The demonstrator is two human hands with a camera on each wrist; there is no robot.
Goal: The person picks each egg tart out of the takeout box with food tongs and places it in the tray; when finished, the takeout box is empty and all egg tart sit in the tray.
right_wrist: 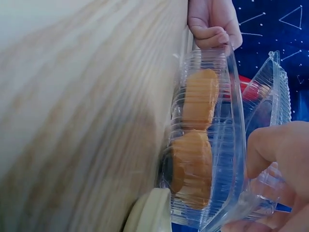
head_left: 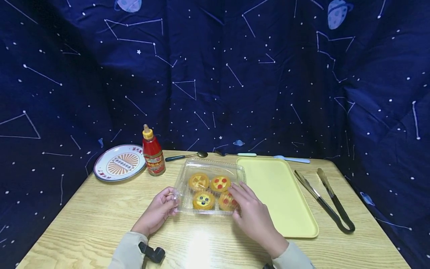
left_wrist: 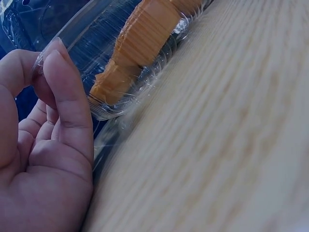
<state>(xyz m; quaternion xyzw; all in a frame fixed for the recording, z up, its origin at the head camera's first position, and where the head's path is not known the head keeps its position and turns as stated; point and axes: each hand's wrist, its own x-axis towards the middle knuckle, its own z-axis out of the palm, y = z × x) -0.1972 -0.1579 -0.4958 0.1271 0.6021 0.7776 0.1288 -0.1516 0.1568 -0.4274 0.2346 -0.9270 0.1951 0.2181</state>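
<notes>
A clear plastic clamshell box [head_left: 215, 163] sits at the middle of the table, with several round toy-like tarts [head_left: 203, 200] inside. Some tarts bear red dots, and one has dark blue dots. My left hand [head_left: 158, 210] pinches the box's left front edge between thumb and forefinger, as the left wrist view also shows. At the right front corner, my right hand [head_left: 253, 213] grips the plastic, its bent fingers overlapping one red-dotted tart. In the right wrist view the ridged lid [right_wrist: 279, 87] tilts up from the base rim [right_wrist: 236, 106], with some right fingers behind clear plastic.
Right of the box lies a yellow tray [head_left: 279, 198], with black-handled tongs [head_left: 336, 213] beyond it. A red sauce bottle [head_left: 153, 155] and a patterned plate [head_left: 121, 162] stand at the left. Along the back edge lie a spoon [head_left: 201, 154], a green-handled fork [head_left: 246, 154] and a blue fork [head_left: 297, 160].
</notes>
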